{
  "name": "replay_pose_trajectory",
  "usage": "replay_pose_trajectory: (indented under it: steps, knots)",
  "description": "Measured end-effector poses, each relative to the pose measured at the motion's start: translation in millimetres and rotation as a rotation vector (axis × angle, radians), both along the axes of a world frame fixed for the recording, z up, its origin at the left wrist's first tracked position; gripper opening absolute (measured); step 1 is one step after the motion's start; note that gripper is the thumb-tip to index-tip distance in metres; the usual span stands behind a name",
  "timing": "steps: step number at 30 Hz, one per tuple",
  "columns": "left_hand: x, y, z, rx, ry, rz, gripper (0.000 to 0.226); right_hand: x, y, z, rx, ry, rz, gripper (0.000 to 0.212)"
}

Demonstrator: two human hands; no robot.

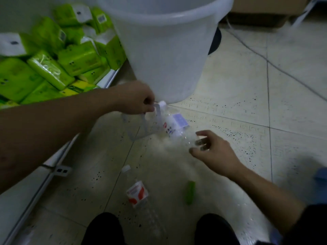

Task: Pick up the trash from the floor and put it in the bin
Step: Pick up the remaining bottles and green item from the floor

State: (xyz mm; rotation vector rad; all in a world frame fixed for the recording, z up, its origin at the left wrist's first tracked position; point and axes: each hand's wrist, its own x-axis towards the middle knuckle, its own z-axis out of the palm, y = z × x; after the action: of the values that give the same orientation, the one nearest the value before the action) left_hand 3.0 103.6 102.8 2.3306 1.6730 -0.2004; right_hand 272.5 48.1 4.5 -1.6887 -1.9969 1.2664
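A large white bin (164,50) stands on the tiled floor ahead of me. My left hand (138,99) is closed on the rim of a clear plastic bag or container (141,124) just in front of the bin's base. My right hand (212,151) grips the bottom end of a clear plastic bottle with a blue-and-white label (175,126), its white cap pointing toward the bin. Another clear bottle with a red-and-white label (138,191) lies on the floor between my feet. A small green piece of trash (190,191) lies to its right.
A low white shelf (106,80) at the left holds several green tissue packs (53,64). A dark round object (215,41) sits behind the bin. Cardboard boxes (265,9) stand at the back right. A cable (265,57) runs across the floor. My dark shoes (102,228) are at the bottom.
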Motion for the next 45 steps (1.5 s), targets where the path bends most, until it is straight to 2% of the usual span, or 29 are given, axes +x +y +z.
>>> replay_pose_trajectory:
  steps: [4, 9, 12, 15, 16, 18, 20, 21, 23, 25, 28, 30, 32, 34, 39, 42, 45]
  knots:
    - [13, 30, 66, 0.168, -0.145, 0.037, 0.020, 15, 38, 76, 0.137, 0.068, -0.039, 0.057]
    - [8, 51, 148, 0.369, -0.297, 0.107, 0.014, 16, 65, 167, 0.337, 0.014, 0.019, 0.060]
    - [-17, 65, 178, 0.471, -0.451, 0.255, 0.013, 8, 86, 214, 0.400, 0.044, -0.025, 0.056]
    - [-39, 82, 181, 0.542, -0.633, 0.539, 0.011, -11, 112, 249, 0.369, 0.085, -0.078, 0.052]
    - [-42, 87, 177, 0.535, -0.751, 0.670, 0.011, -21, 122, 257, 0.337, 0.098, -0.091, 0.051]
    - [-37, 95, 168, 0.373, -1.096, 0.885, 0.025, -44, 144, 267, 0.285, 0.122, -0.109, 0.046]
    - [-26, 99, 164, 0.145, -1.349, 0.911, 0.050, -70, 163, 275, 0.231, 0.155, -0.121, 0.050]
    - [-21, 102, 162, 0.080, -1.354, 0.895, 0.063, -80, 170, 277, 0.214, 0.164, -0.133, 0.055]
    - [-19, 104, 159, 0.094, -1.156, 0.832, 0.076, -91, 181, 273, 0.213, 0.136, -0.136, 0.058]
    - [-19, 102, 153, 0.235, -0.829, 0.726, 0.071, -86, 182, 259, 0.233, 0.041, -0.099, 0.059]
    - [-7, 83, 147, 0.479, -0.582, 0.472, 0.036, -61, 164, 237, 0.428, -0.234, 0.079, 0.062]
    - [11, 61, 132, 0.548, -0.473, 0.248, 0.016, -45, 142, 222, 0.523, -0.333, 0.238, 0.059]
    - [32, 42, 109, 0.462, -0.371, 0.041, 0.010, -29, 118, 200, 0.520, -0.352, 0.384, 0.062]
    - [48, 27, 79, 0.270, -0.278, -0.085, 0.015, -14, 94, 169, 0.486, -0.393, 0.491, 0.065]
    - [56, -22, -2, -0.242, -0.016, -0.148, 0.033, 11, 34, 75, 0.321, -0.440, 0.713, 0.058]
    - [45, -57, -44, -0.417, 0.123, -0.178, 0.053, 17, 1, 21, 0.223, -0.443, 0.758, 0.067]
    - [36, -90, -79, -0.512, 0.285, -0.318, 0.083, 18, -27, -21, 0.129, -0.489, 0.857, 0.082]
